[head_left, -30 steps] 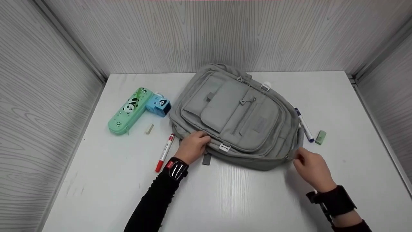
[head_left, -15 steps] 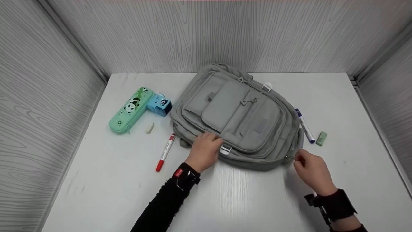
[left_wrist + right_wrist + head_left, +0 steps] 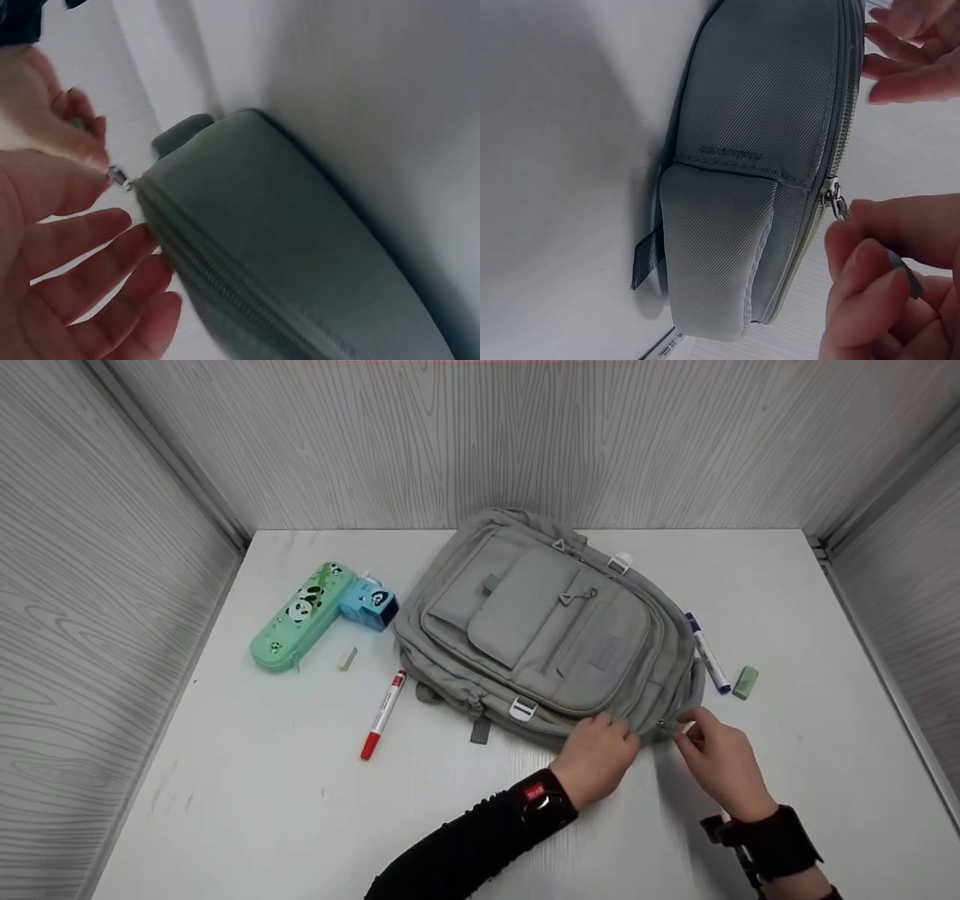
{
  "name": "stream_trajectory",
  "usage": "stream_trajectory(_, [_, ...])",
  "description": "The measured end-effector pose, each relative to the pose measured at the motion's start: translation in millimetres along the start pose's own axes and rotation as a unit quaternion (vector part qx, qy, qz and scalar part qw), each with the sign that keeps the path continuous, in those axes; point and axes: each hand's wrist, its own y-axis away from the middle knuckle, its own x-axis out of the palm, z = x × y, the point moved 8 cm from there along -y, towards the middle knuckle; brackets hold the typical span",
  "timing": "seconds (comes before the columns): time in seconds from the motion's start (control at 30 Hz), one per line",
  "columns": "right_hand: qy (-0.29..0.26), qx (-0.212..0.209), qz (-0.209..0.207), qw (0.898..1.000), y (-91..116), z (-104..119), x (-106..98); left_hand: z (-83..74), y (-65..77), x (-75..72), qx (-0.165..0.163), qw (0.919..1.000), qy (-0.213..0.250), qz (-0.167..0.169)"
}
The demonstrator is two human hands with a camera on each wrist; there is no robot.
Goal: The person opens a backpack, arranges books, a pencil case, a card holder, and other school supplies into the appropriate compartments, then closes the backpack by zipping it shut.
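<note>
A grey backpack (image 3: 517, 615) lies front side up across the middle of the table. My right hand (image 3: 721, 761) pinches the zipper pull (image 3: 841, 207) at its lower right corner. Metal zipper teeth run along the bag's side in both wrist views. My left hand (image 3: 598, 757) is at the front edge of the bag, close to the right one. Its fingers (image 3: 112, 255) are loosely spread in the left wrist view, with the tips right at the zipper seam.
Left of the bag lie a green panda pencil case (image 3: 300, 619), a blue box-like item (image 3: 367, 604), a small whitish eraser (image 3: 347, 658) and a red marker (image 3: 382, 716). To its right are a blue marker (image 3: 709, 656) and a green eraser (image 3: 745, 682). Panels enclose the table.
My left hand has slid rightward along the bag's front edge, from its left part to near the right hand. My right hand stays at the zipper pull, barely moved.
</note>
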Motion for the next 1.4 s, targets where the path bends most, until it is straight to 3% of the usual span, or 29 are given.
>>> stream_trajectory(0.27, [0.006, 0.011, 0.009, 1.0, -4, -1, 3, -5.1, -8.2, 14.2, -0.021, 0.9993, -0.031, 0.009])
stream_trajectory(0.47, [0.013, -0.022, -0.015, 1.0, -8, 0, 2, -3.4, -1.8, 12.1, -0.009, 0.997, -0.024, -0.073])
stream_trajectory(0.77, [0.015, -0.005, 0.022, 1.0, -14, -6, 5, 4.2, 25.2, 3.4, 0.018, 0.9923, 0.014, -0.122])
stream_trajectory(1.13, [0.02, 0.006, 0.01, 1.0, -20, -16, -5, 27.3, 66.5, -2.6, 0.06, 0.987, 0.058, -0.137])
stream_trajectory(1.4, [0.023, 0.005, -0.017, 1.0, -22, -22, -11, 56.3, 95.2, -5.2, 0.074, 0.9832, 0.084, -0.144])
